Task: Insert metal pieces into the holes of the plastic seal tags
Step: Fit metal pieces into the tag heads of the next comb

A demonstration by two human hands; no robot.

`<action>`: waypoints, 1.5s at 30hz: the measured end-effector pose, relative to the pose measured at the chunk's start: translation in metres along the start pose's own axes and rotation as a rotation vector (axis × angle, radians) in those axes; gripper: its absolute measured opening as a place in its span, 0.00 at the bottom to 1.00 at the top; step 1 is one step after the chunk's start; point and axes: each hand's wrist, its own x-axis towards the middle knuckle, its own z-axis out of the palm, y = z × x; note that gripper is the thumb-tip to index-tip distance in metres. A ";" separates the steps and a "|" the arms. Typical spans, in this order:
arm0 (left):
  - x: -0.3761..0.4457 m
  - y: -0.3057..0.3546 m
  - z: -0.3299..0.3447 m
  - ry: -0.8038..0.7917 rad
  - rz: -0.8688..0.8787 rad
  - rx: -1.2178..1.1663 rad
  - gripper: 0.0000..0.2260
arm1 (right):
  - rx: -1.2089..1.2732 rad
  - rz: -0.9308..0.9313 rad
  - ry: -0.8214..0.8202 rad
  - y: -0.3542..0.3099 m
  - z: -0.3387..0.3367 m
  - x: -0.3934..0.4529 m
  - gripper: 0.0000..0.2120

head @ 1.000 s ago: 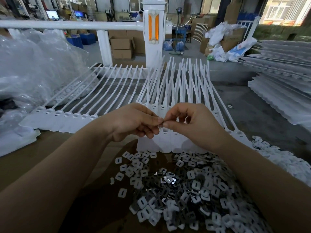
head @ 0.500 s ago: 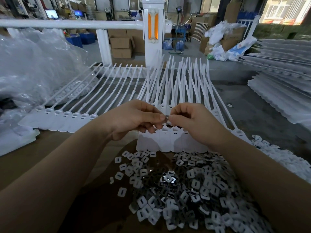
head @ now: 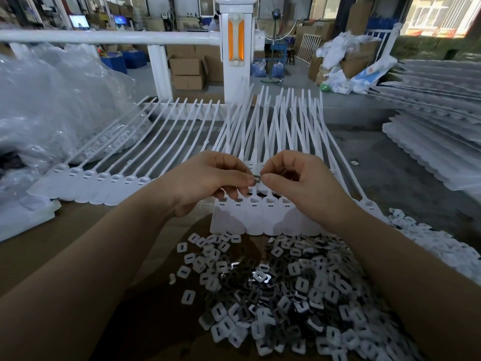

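Hands rose slightly; left hand (head: 208, 182) and right hand (head: 296, 183) now both pinch one metal piece (head: 257, 179) above the seal tags (head: 263, 217) mid-surface, insertion not yet begun.

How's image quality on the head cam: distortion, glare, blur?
Head view: strong wide-angle bending, the white rail bows and the forearms balloon at the bottom edge; the window top right is blown out; glints on the metal pieces in the pile; the background is soft; the left hand, right hand and the small metal piece pinched between them are reasonably sharp.
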 end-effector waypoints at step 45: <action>0.018 -0.016 0.033 0.300 -0.104 0.569 0.07 | -0.143 0.249 0.072 0.020 0.000 0.009 0.07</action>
